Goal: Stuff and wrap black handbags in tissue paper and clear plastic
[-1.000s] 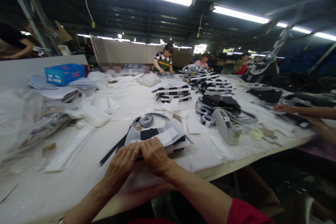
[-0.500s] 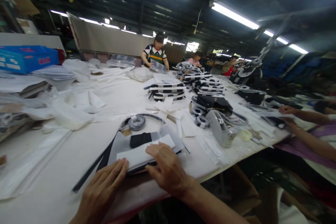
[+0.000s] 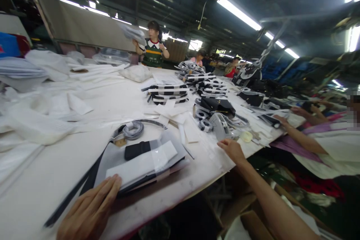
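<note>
A bag (image 3: 137, 183) with dark edges lies flat on the table, grey sheet wrapping around it. On top sit a white folded pad (image 3: 140, 163) and a black piece (image 3: 137, 150); a shiny clear strip of tape (image 3: 161, 159) crosses the pad. My left hand (image 3: 91, 204) rests flat on the pad's left end, fingers stretched out. My right hand (image 3: 233, 150) is off the bag, beside a grey tape dispenser (image 3: 219, 125). Its fingertips are pressed together; what they hold, if anything, is too small to tell. A coiled, wrapped strap (image 3: 133, 130) lies behind the bag.
Black-and-white wrapped bundles (image 3: 168, 93) are stacked farther back, near a black bag (image 3: 218, 107). White sheets and plastic (image 3: 36, 116) cover the left side. A co-worker (image 3: 153, 50) stands across the table holding clear plastic. Another person's arm (image 3: 303, 138) reaches in at right.
My right hand has left the bag and moved right to the tape dispenser. My left hand stays on the pad. The co-worker across has lifted the clear plastic. The view has turned right.
</note>
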Tool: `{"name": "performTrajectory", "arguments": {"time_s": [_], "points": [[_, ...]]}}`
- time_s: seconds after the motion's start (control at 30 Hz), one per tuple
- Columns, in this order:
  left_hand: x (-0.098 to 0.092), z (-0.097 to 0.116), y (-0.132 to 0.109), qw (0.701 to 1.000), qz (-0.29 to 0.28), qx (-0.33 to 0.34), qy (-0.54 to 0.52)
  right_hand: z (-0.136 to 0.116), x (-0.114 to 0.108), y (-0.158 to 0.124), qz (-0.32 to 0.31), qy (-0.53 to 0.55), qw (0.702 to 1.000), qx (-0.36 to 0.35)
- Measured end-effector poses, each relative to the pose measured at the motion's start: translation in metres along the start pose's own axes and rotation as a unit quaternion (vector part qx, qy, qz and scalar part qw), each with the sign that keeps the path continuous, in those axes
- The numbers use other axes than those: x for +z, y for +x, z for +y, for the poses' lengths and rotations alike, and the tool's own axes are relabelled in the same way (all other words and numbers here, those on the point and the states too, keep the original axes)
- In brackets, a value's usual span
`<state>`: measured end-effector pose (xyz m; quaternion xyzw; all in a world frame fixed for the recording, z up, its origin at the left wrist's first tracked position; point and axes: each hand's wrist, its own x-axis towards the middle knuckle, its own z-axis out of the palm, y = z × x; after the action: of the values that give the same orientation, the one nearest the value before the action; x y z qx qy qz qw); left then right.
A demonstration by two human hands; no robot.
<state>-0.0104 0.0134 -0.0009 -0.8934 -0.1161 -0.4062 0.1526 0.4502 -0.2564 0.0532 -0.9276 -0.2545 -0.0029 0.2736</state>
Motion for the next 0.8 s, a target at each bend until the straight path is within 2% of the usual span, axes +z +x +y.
{"name": "performTrajectory", "arguments": {"time_s": [0.17,0.3,0.43,0.6,0.7,0.8], "points": [[-0.001,-0.002,0.002,0.999,-0.029,0.013,0.007,0.006,0.027,0.006,-0.033,0.033,0.999,0.007],[-0.005,0.001,0.008,1.000,-0.009,0.021,0.013,0.007,0.031,0.005,-0.035,0.054,0.998,0.009],[-0.006,0.001,0.010,1.000,-0.009,0.026,0.011,0.005,0.019,0.005,-0.022,0.079,0.997,0.010],[-0.007,0.003,0.012,0.999,-0.004,0.025,0.020,-0.005,-0.011,0.005,-0.007,0.130,0.991,-0.010],[-0.008,0.004,0.012,1.000,-0.006,0.009,0.023,-0.020,-0.021,-0.004,-0.027,0.169,0.985,-0.036],[-0.006,0.002,0.010,1.000,-0.003,-0.018,0.024,-0.043,-0.017,-0.026,-0.070,0.205,0.973,-0.078]]}}
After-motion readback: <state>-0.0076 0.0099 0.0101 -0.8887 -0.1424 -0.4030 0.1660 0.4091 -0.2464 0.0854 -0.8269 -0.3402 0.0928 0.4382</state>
